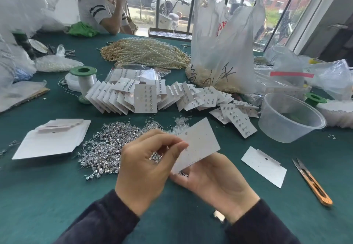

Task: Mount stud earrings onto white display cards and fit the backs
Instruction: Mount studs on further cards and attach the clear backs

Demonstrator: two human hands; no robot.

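Note:
A blank white display card [198,144] with small punched holes is held tilted above the green table. My right hand [214,178] supports it from below with fingers curled under its lower edge. My left hand [149,165] pinches a stud earring at the card's left edge and holds several more studs [155,156] in its palm. A heap of loose silver stud earrings [107,144] lies just left of my hands. Clear earring backs [179,123] are scattered behind the card. Finished cards [145,98] with mounted studs are fanned out further back.
A stack of blank cards [51,140] lies at left, one spare card [264,166] at right. Thread snips [311,182] lie at the far right, near a clear plastic tub [290,117]. Pearl strands [145,52], a plastic bag [225,48], thread spools [84,79] and a seated person [103,4] are behind.

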